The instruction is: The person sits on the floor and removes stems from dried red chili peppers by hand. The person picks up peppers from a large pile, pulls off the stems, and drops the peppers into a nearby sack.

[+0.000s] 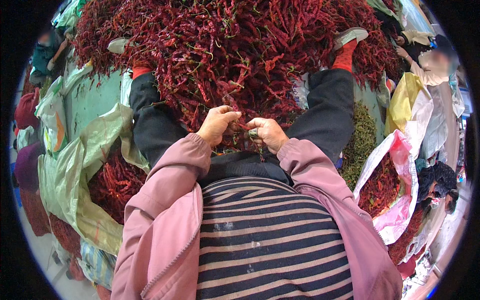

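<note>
My left hand [219,125] is raised over my lap, thumb and forefinger pinched together at a red chili pepper. Close on its right, my right hand [267,132] has its fingertips closed on a dried red chili pepper, and a dark band or ring sits on one finger. Both hands are at the near edge of a large heap of wrinkled red chili peppers [225,56], many with green stems, lying between my spread legs. Some peppers show below and between my hands. The fingers hide most of what they pinch.
A pale green woven sack [71,187] of red peppers stands open at left. At right are a white and pink sack [408,210] with peppers, a pile of green stems [362,142] and a yellow sack [401,101]. Other people sit at both sides.
</note>
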A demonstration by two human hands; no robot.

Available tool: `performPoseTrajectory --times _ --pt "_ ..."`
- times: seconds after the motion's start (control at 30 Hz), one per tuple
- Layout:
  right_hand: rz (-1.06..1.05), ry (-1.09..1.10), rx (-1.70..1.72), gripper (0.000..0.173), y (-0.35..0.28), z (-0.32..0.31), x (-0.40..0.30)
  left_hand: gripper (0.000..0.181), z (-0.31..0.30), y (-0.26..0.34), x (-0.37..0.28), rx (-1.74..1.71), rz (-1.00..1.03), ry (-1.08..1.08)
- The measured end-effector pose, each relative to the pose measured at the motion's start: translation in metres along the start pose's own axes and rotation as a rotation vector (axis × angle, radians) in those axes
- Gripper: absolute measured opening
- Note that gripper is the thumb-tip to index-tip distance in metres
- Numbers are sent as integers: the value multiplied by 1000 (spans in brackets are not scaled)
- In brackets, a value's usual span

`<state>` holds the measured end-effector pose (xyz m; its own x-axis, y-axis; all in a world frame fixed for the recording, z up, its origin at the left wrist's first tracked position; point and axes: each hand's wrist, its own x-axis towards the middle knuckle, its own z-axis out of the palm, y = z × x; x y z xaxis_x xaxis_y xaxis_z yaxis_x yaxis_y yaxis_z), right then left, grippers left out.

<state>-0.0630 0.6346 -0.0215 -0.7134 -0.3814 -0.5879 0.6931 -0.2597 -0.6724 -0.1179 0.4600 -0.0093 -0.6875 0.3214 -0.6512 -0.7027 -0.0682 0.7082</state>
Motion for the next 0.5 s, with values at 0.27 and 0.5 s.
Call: performPoseTrajectory --times 0.27,0.5 --pt "-158 11 -415 21 -1 12 -7 13 0 -6 -1 371 108 116" --pt "-267 -93 -405 17 -3 12 -13 13 8 0 -9 210 -81 59"
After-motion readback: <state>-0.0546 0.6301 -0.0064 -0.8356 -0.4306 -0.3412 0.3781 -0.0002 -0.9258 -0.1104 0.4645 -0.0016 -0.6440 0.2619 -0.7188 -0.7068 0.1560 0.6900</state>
